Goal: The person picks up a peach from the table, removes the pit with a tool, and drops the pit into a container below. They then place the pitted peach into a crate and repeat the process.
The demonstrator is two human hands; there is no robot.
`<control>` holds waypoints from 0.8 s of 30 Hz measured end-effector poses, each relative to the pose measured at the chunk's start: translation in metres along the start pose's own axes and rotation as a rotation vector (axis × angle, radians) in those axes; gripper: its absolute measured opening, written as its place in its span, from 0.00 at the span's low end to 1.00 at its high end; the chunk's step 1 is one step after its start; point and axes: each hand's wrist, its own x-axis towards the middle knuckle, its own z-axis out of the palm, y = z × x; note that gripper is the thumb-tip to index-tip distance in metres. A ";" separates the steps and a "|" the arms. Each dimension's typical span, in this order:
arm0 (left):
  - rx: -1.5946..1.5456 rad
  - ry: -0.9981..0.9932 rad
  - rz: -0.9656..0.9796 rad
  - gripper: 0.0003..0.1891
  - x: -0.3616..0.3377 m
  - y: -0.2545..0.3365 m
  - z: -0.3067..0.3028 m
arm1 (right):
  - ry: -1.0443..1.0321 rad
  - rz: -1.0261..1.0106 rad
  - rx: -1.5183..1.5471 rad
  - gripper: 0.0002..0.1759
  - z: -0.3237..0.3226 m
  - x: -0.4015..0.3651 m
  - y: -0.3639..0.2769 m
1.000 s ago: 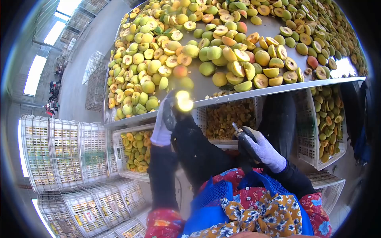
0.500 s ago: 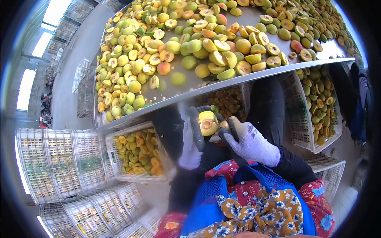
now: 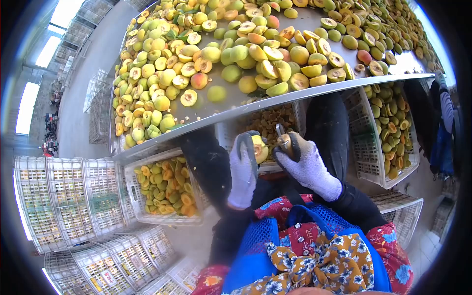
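Observation:
My left hand (image 3: 244, 169), in a pale glove with dark fingers, is wrapped around a yellow-green peach half (image 3: 260, 149). Its cut face is turned toward my right hand. In my right hand (image 3: 307, 164), also gloved, is a small pitting tool (image 3: 280, 129); its metal loop points up and away, and the fist covers most of its handle. The tool and fruit are apart. Below both hands, between my knees, stands a crate with cut fruit scraps (image 3: 273, 123).
A metal table (image 3: 221, 105) heaped with whole and halved peaches (image 3: 162, 73) lies ahead. Crates of peach halves stand at left (image 3: 167, 189) and right (image 3: 391, 130). Stacked white crates (image 3: 69, 196) are at far left. Another person's sleeve (image 3: 446, 108) shows at far right.
My right hand has drawn back from the fruit, and the tool's metal loop now shows. My left hand has turned, so its back faces up and covers more of the peach half.

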 end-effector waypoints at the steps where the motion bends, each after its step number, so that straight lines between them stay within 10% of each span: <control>1: -0.029 -0.015 -0.014 0.18 0.000 0.006 -0.003 | 0.015 0.021 -0.059 0.20 -0.006 0.001 0.000; 8: -0.117 -0.105 -0.117 0.32 -0.006 0.012 0.000 | -0.297 -0.160 -0.287 0.14 -0.003 -0.018 -0.011; 24: 0.145 0.021 0.120 0.19 -0.023 0.010 0.004 | -0.351 -0.141 -0.189 0.19 0.012 -0.023 -0.001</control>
